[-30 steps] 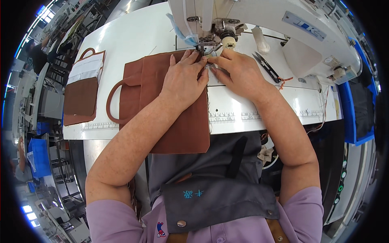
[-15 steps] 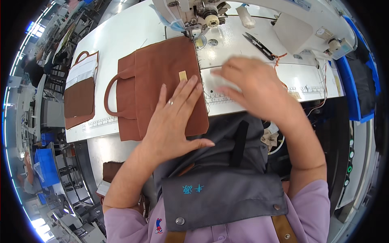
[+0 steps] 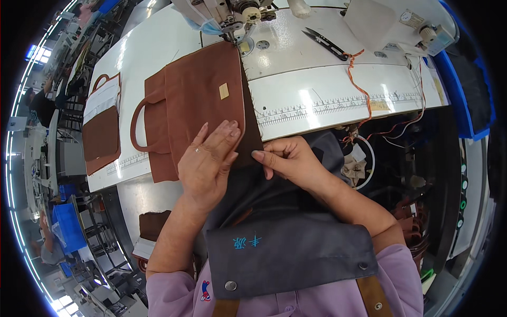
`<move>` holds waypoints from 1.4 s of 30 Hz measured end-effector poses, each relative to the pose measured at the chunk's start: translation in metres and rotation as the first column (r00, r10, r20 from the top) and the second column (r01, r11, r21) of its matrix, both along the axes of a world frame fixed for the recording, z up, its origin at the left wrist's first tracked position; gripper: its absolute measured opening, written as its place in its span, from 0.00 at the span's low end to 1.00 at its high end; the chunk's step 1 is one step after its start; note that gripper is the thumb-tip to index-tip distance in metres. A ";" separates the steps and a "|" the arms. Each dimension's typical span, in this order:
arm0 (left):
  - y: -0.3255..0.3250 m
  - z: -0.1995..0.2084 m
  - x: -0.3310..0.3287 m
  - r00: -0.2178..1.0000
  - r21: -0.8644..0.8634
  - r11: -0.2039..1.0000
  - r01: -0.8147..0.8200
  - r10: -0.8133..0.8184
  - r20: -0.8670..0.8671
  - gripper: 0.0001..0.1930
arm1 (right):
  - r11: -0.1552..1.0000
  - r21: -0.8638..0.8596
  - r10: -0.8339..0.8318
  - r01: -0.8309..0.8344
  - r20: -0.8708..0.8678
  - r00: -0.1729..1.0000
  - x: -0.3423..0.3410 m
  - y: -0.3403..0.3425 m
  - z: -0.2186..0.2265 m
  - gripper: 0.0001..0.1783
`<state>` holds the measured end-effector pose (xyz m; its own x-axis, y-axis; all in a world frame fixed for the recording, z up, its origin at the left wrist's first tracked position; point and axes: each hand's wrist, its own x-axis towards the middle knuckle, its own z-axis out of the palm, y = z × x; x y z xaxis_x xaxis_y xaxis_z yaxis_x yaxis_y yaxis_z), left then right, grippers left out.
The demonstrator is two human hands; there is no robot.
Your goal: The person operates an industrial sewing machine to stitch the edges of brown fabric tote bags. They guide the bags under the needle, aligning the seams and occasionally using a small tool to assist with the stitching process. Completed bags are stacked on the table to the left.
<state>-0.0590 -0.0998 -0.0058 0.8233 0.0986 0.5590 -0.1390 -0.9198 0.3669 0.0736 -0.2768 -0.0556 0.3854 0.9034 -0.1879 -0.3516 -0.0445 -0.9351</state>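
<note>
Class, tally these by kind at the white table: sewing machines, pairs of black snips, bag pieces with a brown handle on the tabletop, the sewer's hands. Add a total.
Sewing machine: 1
Black snips: 1
Bag pieces, larger piece and smaller piece: 2
Hands, left hand and right hand: 2
Total: 6

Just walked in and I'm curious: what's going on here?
A person in a grey apron is handling a brown piece with a handle at a sewing machine. Their left hand lies on it, fingers extended, while the right hand appears to pinch the near right corner of a darker layer showing beneath. Its far right corner sits by the machine's foot. A smaller handled piece lies to the left; black snips lie to the right.
</note>
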 end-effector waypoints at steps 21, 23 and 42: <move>-0.012 -0.023 -0.004 0.999 0.389 0.921 0.008 0.011 -0.047 0.18 | 1.000 0.005 0.005 -0.008 0.448 0.894 0.004 -0.011 0.023 0.06; -0.010 -0.024 -0.005 0.999 0.380 0.925 0.013 0.006 -0.048 0.17 | 0.995 0.078 -0.100 0.062 0.817 0.568 0.013 -0.019 0.030 0.08; 0.033 0.010 -0.018 0.943 0.461 0.843 -0.279 0.331 -0.035 0.22 | 0.903 0.383 -0.418 -0.196 0.888 -0.190 0.026 0.015 0.053 0.08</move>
<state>-0.0768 -0.0664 0.0043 0.8507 0.1184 0.5122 0.1923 -0.9769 -0.0935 0.0999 -0.2614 -0.0028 -0.0700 0.6736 0.7357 0.9751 0.2016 -0.0918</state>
